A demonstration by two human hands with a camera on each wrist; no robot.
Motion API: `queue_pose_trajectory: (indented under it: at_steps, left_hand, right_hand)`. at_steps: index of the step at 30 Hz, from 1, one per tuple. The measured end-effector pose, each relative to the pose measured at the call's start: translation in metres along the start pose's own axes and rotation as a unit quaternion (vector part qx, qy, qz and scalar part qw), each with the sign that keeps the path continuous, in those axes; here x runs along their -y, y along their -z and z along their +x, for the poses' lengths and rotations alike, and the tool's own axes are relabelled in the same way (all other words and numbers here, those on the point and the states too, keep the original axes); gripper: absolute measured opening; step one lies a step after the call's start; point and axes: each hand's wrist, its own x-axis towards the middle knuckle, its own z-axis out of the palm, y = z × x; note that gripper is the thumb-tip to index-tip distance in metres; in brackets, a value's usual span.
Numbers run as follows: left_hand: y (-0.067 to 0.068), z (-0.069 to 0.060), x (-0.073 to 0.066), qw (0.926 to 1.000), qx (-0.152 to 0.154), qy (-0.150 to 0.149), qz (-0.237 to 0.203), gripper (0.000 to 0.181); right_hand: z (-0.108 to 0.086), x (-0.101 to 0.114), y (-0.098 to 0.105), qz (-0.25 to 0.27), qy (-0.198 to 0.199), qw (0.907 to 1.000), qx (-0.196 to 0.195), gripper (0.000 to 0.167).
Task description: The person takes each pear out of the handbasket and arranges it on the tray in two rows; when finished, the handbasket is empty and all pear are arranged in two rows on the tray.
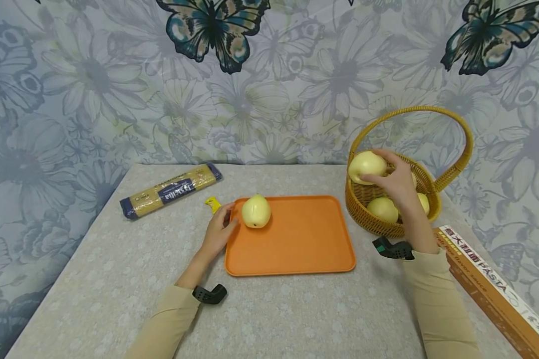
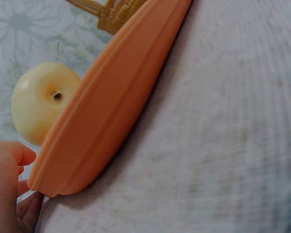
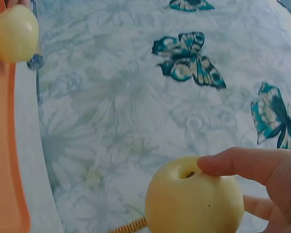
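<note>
right hand (image 1: pixel 397 182) pinches a pale fruit (image 1: pixel 367 167) between thumb and fingers, over left side of basket (image 1: pixel 358 212); best lifted clear of rim, firm but gentle. left hand (image 1: pixel 217 232) pinches tray (image 1: pixel 296 239) edge; should steady it.

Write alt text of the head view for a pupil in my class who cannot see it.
A right hand holds a pale yellow fruit at a wicker basket of more fruit; the left hand touches an orange tray bearing a similar fruit. A blue-and-gold packet lies back left, a pasta box at right.
</note>
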Motion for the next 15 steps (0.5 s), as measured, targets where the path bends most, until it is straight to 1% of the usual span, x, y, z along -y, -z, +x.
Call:
queue_pose_trajectory:
  at_steps: [5,8,11,14,15]
  left_hand:
    - [0.002,-0.001,-0.001,1.0000,0.001,0.001,0.001,0.047]
    - [0.002,-0.002,-0.001,1.0000,0.003,0.003,0.002,0.047]
    - [0.002,-0.002,-0.002,0.9999,0.006,0.008,-0.005,0.048]
    - [0.005,-0.005,-0.017,0.9998,0.013,0.012,-0.005,0.048]
    - [0.005,-0.005,-0.018,0.9999,0.013,0.009,-0.006,0.049]
  right_hand:
    - [-0.009,0.012,-0.017,0.038,0.034,0.9973,0.052,0.071]
    - [-0.012,0.015,-0.032,0.045,0.052,0.9942,0.083,0.069]
    - [-0.013,0.014,-0.050,0.052,0.076,0.9903,0.104,0.067]
    - [-0.014,0.009,-0.070,0.068,0.086,0.9871,0.117,0.067]
    - [-0.014,0.008,-0.076,0.070,0.087,0.9861,0.123,0.067]
